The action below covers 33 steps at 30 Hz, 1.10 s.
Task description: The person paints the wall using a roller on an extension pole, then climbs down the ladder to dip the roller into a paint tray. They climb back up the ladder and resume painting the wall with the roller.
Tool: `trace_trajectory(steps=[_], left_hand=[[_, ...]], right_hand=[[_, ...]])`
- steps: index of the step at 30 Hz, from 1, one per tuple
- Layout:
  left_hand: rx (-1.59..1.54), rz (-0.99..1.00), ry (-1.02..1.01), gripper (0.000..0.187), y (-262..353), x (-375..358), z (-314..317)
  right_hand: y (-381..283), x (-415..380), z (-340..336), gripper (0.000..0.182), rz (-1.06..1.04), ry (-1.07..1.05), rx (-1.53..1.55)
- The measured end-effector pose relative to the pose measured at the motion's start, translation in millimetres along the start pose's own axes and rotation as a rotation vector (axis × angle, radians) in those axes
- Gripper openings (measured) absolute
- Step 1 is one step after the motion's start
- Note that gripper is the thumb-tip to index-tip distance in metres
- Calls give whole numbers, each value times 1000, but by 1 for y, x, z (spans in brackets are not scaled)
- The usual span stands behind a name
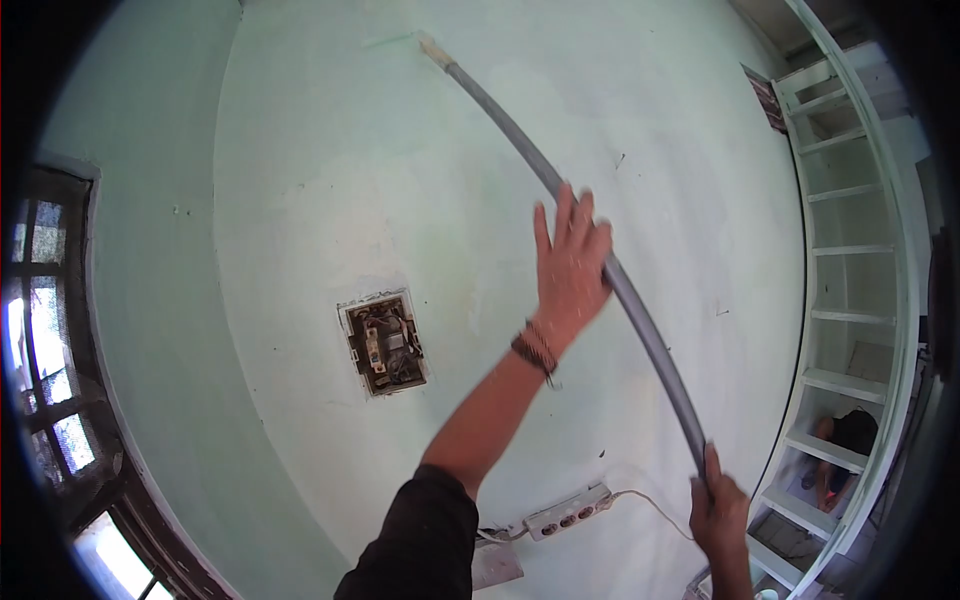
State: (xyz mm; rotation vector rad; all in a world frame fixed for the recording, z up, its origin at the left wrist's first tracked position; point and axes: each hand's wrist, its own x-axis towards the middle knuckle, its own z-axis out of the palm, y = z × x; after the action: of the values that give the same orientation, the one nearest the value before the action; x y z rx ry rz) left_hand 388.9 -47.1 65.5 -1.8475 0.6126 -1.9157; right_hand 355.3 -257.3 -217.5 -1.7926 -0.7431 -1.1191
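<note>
A long grey pole [650, 335] runs slantwise across the view, bowed slightly. What looks like a paintbrush [436, 53] is fixed to its upper end, by the wall near a brighter green streak [390, 41]. My left hand [575, 265], back toward me, is laid over the middle of the pole in a loose hold, fingers rather spread. It wears a dark braided bracelet [535, 350]. Lower right, my right hand [718, 510] is wrapped round the pole near its bottom end, thumb pointing up along it.
The pale green wall [480, 330] has an open recessed electrical box [386, 345] with wires. A socket strip [568, 512] with a white cable is low down. White ladder-like shelving [850, 250] stands right, a crouching person [848, 440] beyond it. A window [50, 300] is left.
</note>
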Motion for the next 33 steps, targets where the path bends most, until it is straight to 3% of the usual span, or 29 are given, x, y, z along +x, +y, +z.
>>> trace_trajectory(steps=[3,6,12,14,19,21,23,25,27,33], left_hand=[[99,-11,4,42,-22,45,-2],[166,51,0,51,-29,75,-9],[208,88,94,60,-52,124,-20],[234,78,114,63,-67,142,-25],[409,-21,33,67,-96,174,-46],[396,9,24,64,-98,170,-49],[411,81,104,61,-94,157,-46],[333,95,134,54,-85,130,-42],[270,170,17,49,-84,107,-40],[233,206,-72,42,-102,62,-39]], right_hand=[[-14,63,-12,59,-139,114,-7],[-39,118,-35,59,-128,100,52],[-96,210,-70,51,-130,64,71],[-106,240,-71,49,-247,126,97],[-154,277,-89,47,-70,18,16],[-153,272,-84,47,-8,-30,3],[-138,252,-74,48,-207,90,66],[-119,222,-48,51,-264,121,50],[-105,184,-29,55,-170,76,49],[-57,59,5,60,-64,-13,17]])
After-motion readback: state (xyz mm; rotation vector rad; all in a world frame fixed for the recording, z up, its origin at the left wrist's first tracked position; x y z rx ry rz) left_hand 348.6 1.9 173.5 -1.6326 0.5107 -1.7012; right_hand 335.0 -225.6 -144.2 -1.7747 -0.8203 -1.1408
